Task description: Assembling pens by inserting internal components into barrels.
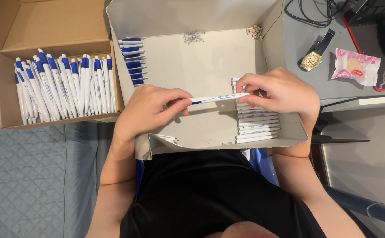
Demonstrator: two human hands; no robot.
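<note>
Holding one white pen (219, 98) level between them, both hands hover over the open white box (201, 66) on the person's lap. The left hand (150, 110) pinches the end with the blue tip, thumb and fingers closed on it; the right hand (280, 92) grips the opposite end the same way. Just below the right hand a row of white pen barrels (257, 128) lies stacked along the box's right side. Blue-and-white pen parts (133, 59) sit in a row at the far left of the box, and what looks like a small heap of springs (193, 37) rests near the back wall. Left of it, a brown cardboard box (55, 39) holds many finished blue-and-white pens (64, 88). On the grey counter (298, 44) lie a gold wristwatch (315, 56) and a pink wrapped snack (356, 67).
</note>
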